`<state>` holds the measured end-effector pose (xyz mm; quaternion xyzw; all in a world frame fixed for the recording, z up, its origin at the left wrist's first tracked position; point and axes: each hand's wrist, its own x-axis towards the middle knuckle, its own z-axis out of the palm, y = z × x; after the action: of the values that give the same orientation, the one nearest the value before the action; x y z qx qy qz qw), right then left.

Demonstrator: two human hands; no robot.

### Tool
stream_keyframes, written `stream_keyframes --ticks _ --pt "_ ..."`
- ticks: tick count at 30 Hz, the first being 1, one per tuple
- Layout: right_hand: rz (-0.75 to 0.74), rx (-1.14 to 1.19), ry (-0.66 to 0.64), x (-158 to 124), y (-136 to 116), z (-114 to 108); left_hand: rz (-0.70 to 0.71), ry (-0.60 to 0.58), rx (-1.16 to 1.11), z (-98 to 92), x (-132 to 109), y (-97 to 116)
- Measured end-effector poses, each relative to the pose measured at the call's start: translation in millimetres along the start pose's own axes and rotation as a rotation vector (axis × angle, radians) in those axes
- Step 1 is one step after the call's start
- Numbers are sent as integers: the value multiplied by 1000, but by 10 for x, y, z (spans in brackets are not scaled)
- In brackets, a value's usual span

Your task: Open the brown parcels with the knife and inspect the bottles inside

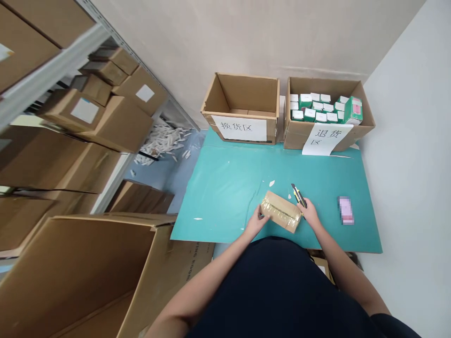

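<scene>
- Table (225, 178): one; directions taken from its centre.
- Hands: two, left hand (256, 222) at 7 o'clock, right hand (310, 212) at 4.
- Taped parcel (281, 211): one, 6 o'clock.
- Utility knife (299, 196): one, 3 o'clock.
- Blurred pink item (346, 211): one, between 3 and 4.
- Open cartons (250, 94): two, 11 and 1 o'clock.
- Handwritten signs (243, 127): two, one per carton.
- Small green-and-white boxes (317, 107): at least fourteen, 1 o'clock; exact count uncertain.
- Large open carton (148, 272): one, 8 o'clock.
</scene>
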<state>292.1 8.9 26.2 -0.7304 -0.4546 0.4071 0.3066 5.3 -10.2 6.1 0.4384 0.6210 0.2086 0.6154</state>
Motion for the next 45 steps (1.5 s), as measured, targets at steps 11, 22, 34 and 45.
stream_keyframes --ticks 11,22,34,45 --pt "237 404 72 -649 86 364 402 -86 370 192 417 616" --pt "-51 168 82 407 -188 20 248 -244 885 159 -125 243" --pt "101 254 258 -262 243 -27 586 -44 1131 -277 432 488" --pt "296 437 107 -728 273 -26 631 -74 1343 -170 387 757"
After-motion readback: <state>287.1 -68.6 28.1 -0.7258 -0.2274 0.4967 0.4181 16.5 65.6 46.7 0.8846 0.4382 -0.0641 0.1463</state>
